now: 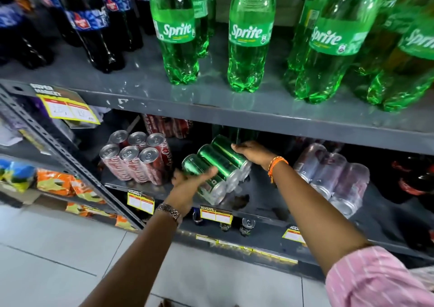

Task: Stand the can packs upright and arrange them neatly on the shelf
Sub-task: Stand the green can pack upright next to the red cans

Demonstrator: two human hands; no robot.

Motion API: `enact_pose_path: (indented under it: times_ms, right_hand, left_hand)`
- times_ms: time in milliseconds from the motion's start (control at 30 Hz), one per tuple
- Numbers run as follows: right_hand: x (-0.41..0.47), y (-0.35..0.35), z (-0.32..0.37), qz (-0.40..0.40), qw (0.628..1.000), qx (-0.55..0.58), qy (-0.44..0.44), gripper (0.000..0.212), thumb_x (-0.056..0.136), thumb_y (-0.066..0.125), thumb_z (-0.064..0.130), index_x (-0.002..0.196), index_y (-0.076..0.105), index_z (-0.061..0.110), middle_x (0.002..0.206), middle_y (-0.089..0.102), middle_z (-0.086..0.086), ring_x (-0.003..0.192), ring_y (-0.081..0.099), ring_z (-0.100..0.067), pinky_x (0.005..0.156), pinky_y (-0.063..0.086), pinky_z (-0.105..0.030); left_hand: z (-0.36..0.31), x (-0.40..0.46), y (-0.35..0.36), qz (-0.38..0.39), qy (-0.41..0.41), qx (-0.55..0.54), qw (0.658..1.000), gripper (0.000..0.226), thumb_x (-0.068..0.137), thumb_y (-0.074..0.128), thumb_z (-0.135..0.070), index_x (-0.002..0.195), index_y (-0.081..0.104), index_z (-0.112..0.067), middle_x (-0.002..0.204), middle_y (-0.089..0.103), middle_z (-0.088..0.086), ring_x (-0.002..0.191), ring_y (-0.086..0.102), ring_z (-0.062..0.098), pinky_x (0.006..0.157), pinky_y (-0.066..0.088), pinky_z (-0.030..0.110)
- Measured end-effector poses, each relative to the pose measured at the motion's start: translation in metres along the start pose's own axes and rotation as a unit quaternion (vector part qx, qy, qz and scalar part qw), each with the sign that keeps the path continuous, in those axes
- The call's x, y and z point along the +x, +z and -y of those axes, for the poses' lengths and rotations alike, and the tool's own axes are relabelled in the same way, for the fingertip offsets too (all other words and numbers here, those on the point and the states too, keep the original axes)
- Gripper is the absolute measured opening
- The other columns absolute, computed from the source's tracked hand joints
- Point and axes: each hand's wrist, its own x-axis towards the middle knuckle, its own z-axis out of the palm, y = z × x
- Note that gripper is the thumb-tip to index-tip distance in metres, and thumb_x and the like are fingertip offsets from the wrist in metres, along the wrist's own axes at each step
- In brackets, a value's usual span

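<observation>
Left hand [191,177]: clasps the near end of the green can pack [217,169].
Right hand [252,150]: clamped over its far top edge.
Pack: lying tilted between both palms, on the shelf [270,203].
Handling: probably heavy, slick shrink-wrap; best gripped at opposite ends.

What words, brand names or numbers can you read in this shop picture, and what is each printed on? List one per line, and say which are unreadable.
"Sprite": labels of the green bottles on the upper shelf.
"SUPER MARKET": header of the yellow price tag on the shelf edge.
Price tag numbers: too blurred to read.
Red can pack: script lettering, too blurred to read.
Dark bottles' blue labels: unreadable.
Green can pack, in both hands: no legible text.
</observation>
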Motion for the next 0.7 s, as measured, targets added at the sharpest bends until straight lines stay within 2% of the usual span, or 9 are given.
enact_pose_path:
  times_ms: [33,67,133,267,433,533,567,633,700]
  right_hand:
    - [0.003,0.002,0.005,0.009,1.000,-0.013,0.010,0.092,0.066,0.056,0.081,0.127,0.060,0.012,0.136,0.059,-0.004,0.123,0.056,-0.022,0.108,0.042,-0.036]
    - [0.006,0.005,0.008,0.018,0.999,-0.020,0.021,0.100,0.063,0.055,0.083,0.133,0.054,0.011,0.143,0.053,-0.006,0.129,0.052,-0.025,0.111,0.040,-0.038]
    - [0.006,0.008,0.018,0.018,0.999,-0.037,0.029,0.092,0.077,0.055,0.072,0.139,0.047,0.006,0.148,0.046,-0.011,0.134,0.047,-0.030,0.112,0.038,-0.037]
    - [0.008,0.012,0.027,0.024,0.998,-0.049,0.044,0.088,0.082,0.056,0.065,0.144,0.041,0.005,0.152,0.041,-0.013,0.138,0.043,-0.031,0.113,0.037,-0.036]
    - [0.008,0.014,0.017,0.003,0.999,0.017,0.042,0.086,0.066,0.071,0.064,0.130,0.055,0.008,0.132,0.061,-0.009,0.120,0.060,-0.029,0.101,0.049,-0.039]
    - [0.004,0.010,0.012,-0.054,0.997,0.040,0.040,0.090,0.076,0.069,0.055,0.144,0.039,0.003,0.148,0.044,-0.011,0.135,0.045,-0.029,0.110,0.041,-0.036]
    - [0.002,0.008,0.010,-0.063,0.996,0.045,0.039,0.094,0.078,0.069,0.053,0.148,0.031,0.003,0.155,0.036,-0.012,0.141,0.038,-0.029,0.114,0.036,-0.036]
    - [-0.004,0.009,0.009,-0.074,0.995,0.059,0.021,0.099,0.079,0.068,0.053,0.151,0.022,0.005,0.159,0.026,-0.011,0.146,0.030,-0.028,0.117,0.031,-0.035]
    - [-0.011,0.014,0.007,-0.091,0.992,0.086,0.001,0.106,0.070,0.073,0.060,0.149,0.028,0.007,0.153,0.038,-0.007,0.142,0.038,-0.026,0.116,0.035,-0.037]
  left_hand:
    - [-0.002,-0.001,0.005,0.002,-0.057,-0.128,0.990,0.104,0.062,0.083,-0.056,0.145,0.037,-0.013,0.142,0.052,0.015,0.118,0.058,0.029,0.089,0.055,0.044]
    - [-0.004,-0.002,0.008,-0.005,-0.085,-0.212,0.974,0.068,0.077,0.076,-0.046,0.128,0.053,-0.008,0.113,0.067,0.014,0.088,0.065,0.024,0.070,0.056,0.037]
    - [-0.009,0.003,0.011,-0.026,-0.098,-0.249,0.963,0.036,0.088,0.064,-0.033,0.113,0.064,-0.007,0.090,0.069,0.012,0.068,0.059,0.023,0.061,0.047,0.032]
    - [-0.012,0.012,0.010,-0.061,-0.100,-0.208,0.971,0.045,0.083,0.074,-0.027,0.119,0.062,-0.004,0.096,0.069,0.016,0.067,0.060,0.025,0.061,0.047,0.032]
    - [-0.019,0.014,0.005,-0.073,-0.067,-0.133,0.986,0.049,0.080,0.076,-0.008,0.123,0.057,0.003,0.092,0.068,0.015,0.059,0.060,0.020,0.049,0.047,0.025]
    - [-0.031,0.020,0.001,-0.072,-0.035,-0.079,0.994,0.034,0.080,0.075,-0.001,0.111,0.062,0.007,0.105,0.070,0.019,0.072,0.066,0.025,0.047,0.051,0.026]
    - [-0.036,0.022,0.000,-0.077,-0.016,-0.057,0.995,0.034,0.079,0.075,0.000,0.110,0.062,0.006,0.106,0.069,0.017,0.076,0.067,0.025,0.049,0.054,0.025]
    - [-0.040,0.027,-0.001,-0.095,0.032,-0.014,0.995,0.052,0.075,0.077,0.004,0.122,0.057,0.004,0.120,0.067,0.014,0.100,0.068,0.027,0.080,0.059,0.030]
    - [-0.041,0.027,-0.002,-0.101,0.078,0.007,0.992,0.062,0.072,0.076,0.010,0.129,0.052,0.004,0.129,0.064,0.015,0.116,0.063,0.028,0.100,0.051,0.037]
